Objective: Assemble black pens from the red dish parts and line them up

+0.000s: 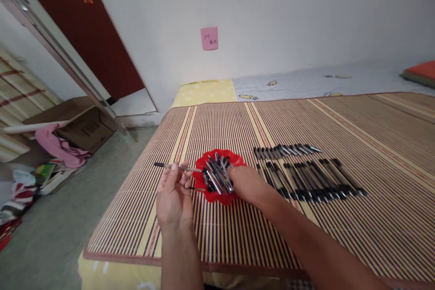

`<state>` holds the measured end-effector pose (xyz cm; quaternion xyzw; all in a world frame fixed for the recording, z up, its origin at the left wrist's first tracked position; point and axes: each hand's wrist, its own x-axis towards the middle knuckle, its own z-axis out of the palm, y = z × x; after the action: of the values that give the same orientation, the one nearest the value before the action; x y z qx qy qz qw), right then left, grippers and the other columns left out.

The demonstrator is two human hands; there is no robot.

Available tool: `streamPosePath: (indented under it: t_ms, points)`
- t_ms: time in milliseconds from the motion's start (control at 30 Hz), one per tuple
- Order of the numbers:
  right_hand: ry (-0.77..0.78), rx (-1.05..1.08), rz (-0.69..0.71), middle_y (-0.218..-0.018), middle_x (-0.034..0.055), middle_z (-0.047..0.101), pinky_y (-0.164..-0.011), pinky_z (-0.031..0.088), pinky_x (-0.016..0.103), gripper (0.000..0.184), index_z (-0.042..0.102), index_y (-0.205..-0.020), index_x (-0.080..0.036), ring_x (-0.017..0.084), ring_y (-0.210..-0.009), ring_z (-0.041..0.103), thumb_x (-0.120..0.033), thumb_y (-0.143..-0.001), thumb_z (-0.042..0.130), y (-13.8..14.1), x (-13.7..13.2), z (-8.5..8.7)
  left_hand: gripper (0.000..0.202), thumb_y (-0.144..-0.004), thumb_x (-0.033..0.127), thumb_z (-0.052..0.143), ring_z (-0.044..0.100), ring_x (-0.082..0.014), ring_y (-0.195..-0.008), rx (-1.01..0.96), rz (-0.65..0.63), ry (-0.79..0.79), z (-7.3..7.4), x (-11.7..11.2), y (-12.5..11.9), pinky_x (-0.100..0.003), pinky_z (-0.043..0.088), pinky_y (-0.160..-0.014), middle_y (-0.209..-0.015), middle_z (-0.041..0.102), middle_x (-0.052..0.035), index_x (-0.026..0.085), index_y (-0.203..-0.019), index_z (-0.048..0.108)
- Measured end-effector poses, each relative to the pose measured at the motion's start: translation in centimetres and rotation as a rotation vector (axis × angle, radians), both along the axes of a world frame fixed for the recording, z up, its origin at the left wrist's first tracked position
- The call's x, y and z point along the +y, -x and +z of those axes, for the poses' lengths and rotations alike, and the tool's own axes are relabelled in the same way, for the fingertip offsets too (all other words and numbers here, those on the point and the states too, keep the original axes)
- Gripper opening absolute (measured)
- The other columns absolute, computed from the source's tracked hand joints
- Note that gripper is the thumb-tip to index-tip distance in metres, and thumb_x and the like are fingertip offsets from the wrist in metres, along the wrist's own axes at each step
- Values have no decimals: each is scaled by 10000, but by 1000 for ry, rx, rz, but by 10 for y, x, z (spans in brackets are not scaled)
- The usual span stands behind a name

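A clear-barrelled pen point(162, 164) with a black end lies across the fingers of my left hand point(176, 192), pinched under the thumb. A second thin, dark-tipped piece point(199, 189) sticks out by the lower fingers of that hand; what it is I cannot make out. Just right of it stands a red scalloped bowl point(217, 200) heaped with loose pens point(217, 174). My right hand point(247, 184) reaches over the bowl's right rim, its fingers hidden among the pens. Farther right, capped black pens point(306, 181) lie side by side in a row, with a row of pen parts point(282, 151) behind them.
A striped bamboo mat point(210, 235) covers the bed, with patterned sheet point(285, 85) showing at the back. The bed's left edge drops to a grey floor point(74, 208). A cardboard box point(91, 131) and a pink cloth point(61, 147) are there. A pink note point(209, 38) sticks to the wall.
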<state>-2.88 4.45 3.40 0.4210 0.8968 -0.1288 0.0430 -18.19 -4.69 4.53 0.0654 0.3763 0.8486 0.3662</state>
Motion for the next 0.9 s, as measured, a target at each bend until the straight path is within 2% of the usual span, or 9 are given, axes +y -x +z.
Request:
streamPosePath:
  t_ms: [133,233,333,433,533,600,667,833,900]
  points:
    - [65,119,13,-851,115,742,-708,476,320,164,739,-848,-146,239,-819,694,-85,-808,592,-19,4,-1,176,-768,155,759,627,-102,-576,-3,-3,-1,1,1,-2,-166,442,-505,-848,742,-101,129,-857,609]
    - [303,516,17,-773,35,689,-645,452,277,145,712,-875,-176,167,-714,629,-128,-826,584,-37,9,-7,153,-781,151,744,623,-97,-558,-18,-9,5,3,1,-4,-162,434,-490,-817,739,-88,132,-853,609]
    - [581,901,-18,-783,13,655,-658,457,278,89,670,-890,-174,147,-712,607,-202,-825,615,-51,10,-16,167,-774,153,754,618,-97,-545,-19,-32,-4,3,2,-7,-160,414,-463,-803,735,-82,136,-832,598]
    - [769,1069,-41,-781,-4,644,-672,463,281,115,623,-894,-182,137,-703,614,-268,-824,653,-58,9,-23,192,-761,170,773,615,-96,-551,5,-58,-21,2,3,-9,-163,430,-475,-805,731,-78,133,-833,599]
    - [851,1120,-60,-763,-12,646,-677,461,274,145,608,-936,-187,130,-700,611,-307,-862,641,-59,7,-25,215,-750,180,785,625,-104,-575,25,-67,-9,0,5,-10,-166,442,-487,-817,733,-84,124,-860,610]
    - [821,1113,-83,-777,-5,650,-683,465,276,135,607,-954,-186,135,-714,613,-297,-877,618,-58,7,-23,226,-743,179,790,631,-110,-587,29,-71,-1,-1,5,-10,-167,441,-487,-825,736,-90,123,-867,610]
    - [695,1053,-113,-812,11,652,-680,463,280,97,614,-944,-182,146,-733,615,-247,-876,593,-56,7,-20,226,-742,181,791,633,-111,-590,31,-74,2,-2,5,-10,-166,440,-486,-830,737,-92,126,-865,609]
    - [163,626,-130,-782,27,650,-647,394,277,140,628,-841,-179,162,-707,578,-65,-830,547,-46,5,-13,184,-770,176,763,623,-102,-565,19,-66,12,0,4,-10,-166,446,-482,-820,735,-82,124,-856,608]
    - [15,461,-129,-841,50,674,-662,379,283,182,636,-845,-172,176,-750,591,-16,-803,553,-41,4,-13,159,-786,166,744,623,-99,-558,8,-67,17,1,4,-10,-167,450,-483,-818,735,-80,123,-853,607]
